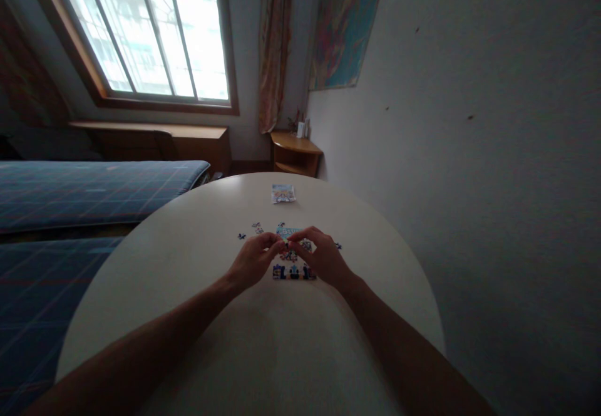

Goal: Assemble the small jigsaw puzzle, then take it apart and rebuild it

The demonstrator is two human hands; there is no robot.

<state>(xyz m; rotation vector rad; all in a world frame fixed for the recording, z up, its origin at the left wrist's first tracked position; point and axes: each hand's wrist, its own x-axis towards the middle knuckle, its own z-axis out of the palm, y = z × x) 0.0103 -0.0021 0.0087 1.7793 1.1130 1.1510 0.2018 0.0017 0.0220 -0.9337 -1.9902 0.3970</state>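
My left hand [253, 258] and my right hand [323, 254] meet over the table, their fingertips pinched around a small jigsaw puzzle piece [285, 243] that the fingers largely cover. Just below them lies a joined strip of jigsaw pieces [294, 272], dark blue and tan. A light-blue patch of puzzle [287, 231] shows behind the fingertips. More pieces [291, 255] lie beneath the hands, partly hidden. Several loose pieces [241, 236] are scattered to the left, and another loose piece [339, 245] sits beside my right hand.
A small printed picture packet [283, 193] lies toward the far side of the round white table [188, 316]. A bed with a blue plaid cover [94, 190] stands to the left, a wall [469, 184] to the right. Behind is a corner shelf [295, 143].
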